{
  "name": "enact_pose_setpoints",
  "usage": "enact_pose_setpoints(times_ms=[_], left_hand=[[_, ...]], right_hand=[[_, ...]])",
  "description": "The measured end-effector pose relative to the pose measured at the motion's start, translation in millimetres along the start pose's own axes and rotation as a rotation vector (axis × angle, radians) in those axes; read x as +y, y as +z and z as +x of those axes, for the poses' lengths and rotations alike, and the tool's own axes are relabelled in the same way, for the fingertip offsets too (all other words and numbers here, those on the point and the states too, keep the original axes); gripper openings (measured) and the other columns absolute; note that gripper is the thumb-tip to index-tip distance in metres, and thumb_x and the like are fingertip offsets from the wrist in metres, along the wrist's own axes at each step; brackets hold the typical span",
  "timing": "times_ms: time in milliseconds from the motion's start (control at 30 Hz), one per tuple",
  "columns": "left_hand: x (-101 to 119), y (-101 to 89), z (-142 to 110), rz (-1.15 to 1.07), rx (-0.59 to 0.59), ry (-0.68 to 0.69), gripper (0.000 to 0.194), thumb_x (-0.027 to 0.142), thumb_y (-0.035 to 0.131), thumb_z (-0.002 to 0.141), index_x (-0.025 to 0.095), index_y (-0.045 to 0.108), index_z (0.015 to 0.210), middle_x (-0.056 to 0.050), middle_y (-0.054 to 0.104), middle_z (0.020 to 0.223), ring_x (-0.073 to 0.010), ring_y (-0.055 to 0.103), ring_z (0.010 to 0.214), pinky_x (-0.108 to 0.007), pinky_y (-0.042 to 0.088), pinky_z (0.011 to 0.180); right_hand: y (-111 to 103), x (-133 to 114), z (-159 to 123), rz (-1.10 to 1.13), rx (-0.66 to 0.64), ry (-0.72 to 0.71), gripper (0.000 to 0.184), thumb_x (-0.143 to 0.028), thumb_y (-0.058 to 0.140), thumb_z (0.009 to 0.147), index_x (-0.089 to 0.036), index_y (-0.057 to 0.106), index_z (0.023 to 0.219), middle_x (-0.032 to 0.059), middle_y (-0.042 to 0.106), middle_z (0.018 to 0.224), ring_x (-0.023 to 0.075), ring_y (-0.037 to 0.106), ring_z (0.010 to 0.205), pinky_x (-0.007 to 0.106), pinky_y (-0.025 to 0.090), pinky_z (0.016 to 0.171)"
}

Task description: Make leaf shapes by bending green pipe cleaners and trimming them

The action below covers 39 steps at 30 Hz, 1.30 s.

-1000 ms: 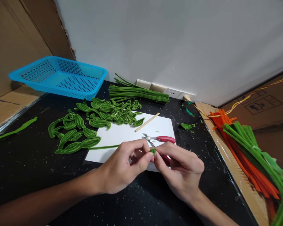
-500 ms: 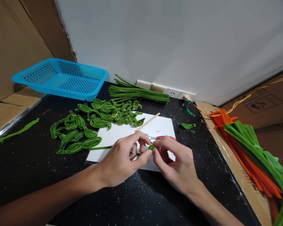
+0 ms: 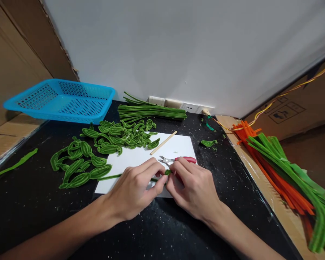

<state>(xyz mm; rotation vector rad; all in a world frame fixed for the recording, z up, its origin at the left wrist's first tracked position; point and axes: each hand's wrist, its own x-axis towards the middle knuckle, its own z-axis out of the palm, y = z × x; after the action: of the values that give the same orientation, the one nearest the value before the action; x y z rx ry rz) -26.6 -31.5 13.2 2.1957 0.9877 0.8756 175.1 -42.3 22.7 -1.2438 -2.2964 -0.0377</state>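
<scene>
My left hand (image 3: 139, 189) is closed, thumb and forefinger pinching a green pipe cleaner (image 3: 167, 172) that is bent into a small loop. On the loop's other side my right hand (image 3: 193, 187) is closed on the same piece, its fingertips bunched low over the white sheet (image 3: 124, 160). A straight length of the stem (image 3: 109, 177) runs under my left hand toward a chain of leaf shapes (image 3: 78, 180) on the left. Just beyond my fingers lie cutting pliers (image 3: 165, 160) with red handles, partly covered by my right hand. A thin wooden stick (image 3: 164, 142) rests on the sheet.
A heap of green leaf shapes (image 3: 116, 139) lies behind the sheet. A blue basket (image 3: 67, 104) stands back left. Green stems (image 3: 151, 112) lie by the wall sockets (image 3: 190, 108). Orange and green bundles (image 3: 284, 169) lie right; a single leaf (image 3: 208, 143) lies nearer.
Both hands have come down toward the sheet, the right one turning over so its fingers hide more of the small loop. The camera view has shifted slightly.
</scene>
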Motion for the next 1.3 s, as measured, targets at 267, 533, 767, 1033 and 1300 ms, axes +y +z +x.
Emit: enact_pose_setpoints(times_ms=[267,533,767,1033,1300], left_hand=[[1,-0.7,0,0.088,-0.042,-0.063,0.01,0.019,0.051,0.103,0.02,0.056,0.095,0.002,0.058,0.086,-0.0127,0.049,0.066,-0.029,0.037,0.062],[6,0.0,3,-0.128,0.045,-0.248,0.02,0.021,0.05,0.103,0.02,0.054,0.083,0.004,0.05,0.073,-0.0119,0.046,0.064,-0.026,0.035,0.061],[9,1.2,2,-0.145,0.014,-0.271,0.02,0.022,0.052,0.1,0.019,0.054,0.08,0.005,0.049,0.071,-0.0117,0.044,0.063,-0.026,0.034,0.061],[18,2.9,0,-0.346,-0.042,-0.412,0.028,0.027,0.056,0.099,0.02,0.049,0.073,0.006,0.045,0.064,-0.011,0.04,0.059,-0.025,0.031,0.055],[19,4.1,1,-0.412,-0.046,-0.43,0.029,0.029,0.056,0.098,0.02,0.048,0.072,0.006,0.042,0.061,-0.0105,0.038,0.057,-0.025,0.03,0.054]], right_hand=[[6,2,1,-0.19,0.032,-0.147,0.022,-0.018,0.049,0.1,-0.018,0.062,0.083,0.0022,0.063,0.073,0.0171,0.053,0.059,0.033,0.039,0.06],[3,1,1,-0.005,0.133,-0.14,0.017,-0.018,0.054,0.103,-0.016,0.065,0.089,0.0012,0.063,0.07,0.0154,0.054,0.058,0.03,0.041,0.058],[3,0,1,0.027,0.152,-0.18,0.014,-0.014,0.056,0.1,-0.015,0.066,0.09,0.0018,0.061,0.069,0.0153,0.051,0.057,0.03,0.041,0.056],[3,0,-1,0.019,0.237,-0.313,0.011,-0.007,0.058,0.098,-0.015,0.065,0.096,-0.0018,0.054,0.062,0.0132,0.043,0.051,0.03,0.036,0.049],[12,4,-8,0.052,0.301,-0.363,0.018,-0.006,0.065,0.092,-0.012,0.065,0.11,-0.0007,0.059,0.063,0.0141,0.05,0.051,0.031,0.04,0.048]])
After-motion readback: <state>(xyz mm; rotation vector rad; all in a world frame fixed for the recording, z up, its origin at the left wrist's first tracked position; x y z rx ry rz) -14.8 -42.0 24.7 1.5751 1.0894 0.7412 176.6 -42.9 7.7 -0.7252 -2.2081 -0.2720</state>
